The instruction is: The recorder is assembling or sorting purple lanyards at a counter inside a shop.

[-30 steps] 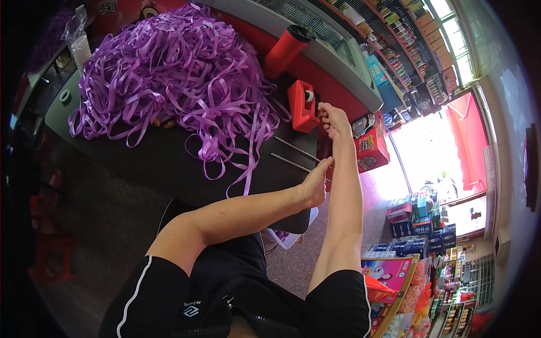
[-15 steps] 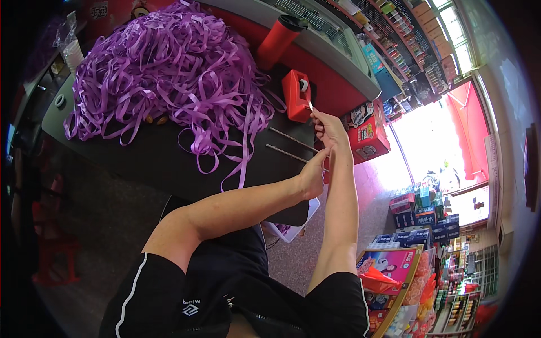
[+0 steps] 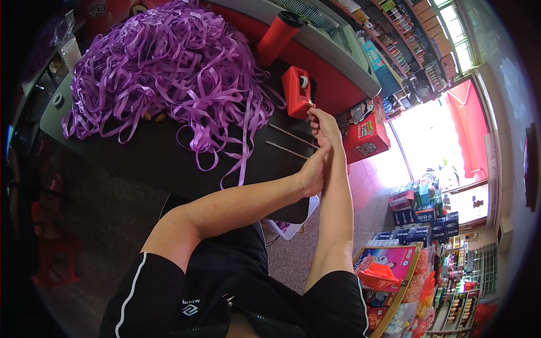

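Note:
My right hand (image 3: pixel 324 128) is pinched at the front edge of a red tape dispenser (image 3: pixel 294 104), its fingertips on the end of a strip of clear tape (image 3: pixel 311 103). Against the right wrist rests my left hand (image 3: pixel 313 172), its fingers hidden behind that wrist. Two thin, twisted-looking sticks (image 3: pixel 286 149) stretch over the dark tabletop (image 3: pixel 169 160) toward my hands; whether the left fingers hold them is hidden. A large heap of purple ribbon (image 3: pixel 169 67) covers the table's left side, with loose loops trailing toward me.
Behind the dispenser stands a red tumbler with a black lid (image 3: pixel 280 38). A red printed box (image 3: pixel 366 132) sits right of my hands. Stacked clear cups (image 3: pixel 69 50) stand far left. Below the table edge is a white bin (image 3: pixel 290 228); stocked shelves (image 3: pixel 456 281) line the right.
My right hand has moved slightly left and up, closer to the dispenser, and the stretch of tape between them looks shorter. The left hand stays against the right wrist.

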A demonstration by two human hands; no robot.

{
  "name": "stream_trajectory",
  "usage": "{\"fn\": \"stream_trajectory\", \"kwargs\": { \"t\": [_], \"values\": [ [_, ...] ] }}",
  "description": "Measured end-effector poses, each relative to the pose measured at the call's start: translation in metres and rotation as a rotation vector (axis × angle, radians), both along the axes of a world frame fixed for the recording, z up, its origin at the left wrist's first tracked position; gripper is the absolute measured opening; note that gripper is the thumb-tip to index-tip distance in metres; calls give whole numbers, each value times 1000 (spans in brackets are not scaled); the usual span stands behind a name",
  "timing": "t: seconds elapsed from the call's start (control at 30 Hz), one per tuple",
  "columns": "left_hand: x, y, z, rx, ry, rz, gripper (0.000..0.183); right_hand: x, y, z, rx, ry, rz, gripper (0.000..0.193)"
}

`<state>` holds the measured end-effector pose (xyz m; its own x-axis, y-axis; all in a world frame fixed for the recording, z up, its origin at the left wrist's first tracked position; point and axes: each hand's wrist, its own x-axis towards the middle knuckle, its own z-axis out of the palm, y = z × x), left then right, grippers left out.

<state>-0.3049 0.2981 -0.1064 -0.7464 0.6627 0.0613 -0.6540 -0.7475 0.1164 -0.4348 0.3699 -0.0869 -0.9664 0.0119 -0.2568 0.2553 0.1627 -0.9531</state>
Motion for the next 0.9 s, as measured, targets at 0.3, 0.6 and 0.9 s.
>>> {"fn": "stream_trajectory", "kwargs": {
  "t": [0.3, 0.6, 0.9],
  "values": [
    [-5, 3, -5, 26, 15, 33, 54, -6, -6, -3, 98, 54, -32, 13],
    [-6, -3, 0, 47, 6, 40, 43, -19, 1, -14, 378, 244, 59, 23],
    [-1, 1, 5, -154, -110, 151, 51, 57, 40, 18, -255, 63, -69, 21]
  ]
}}
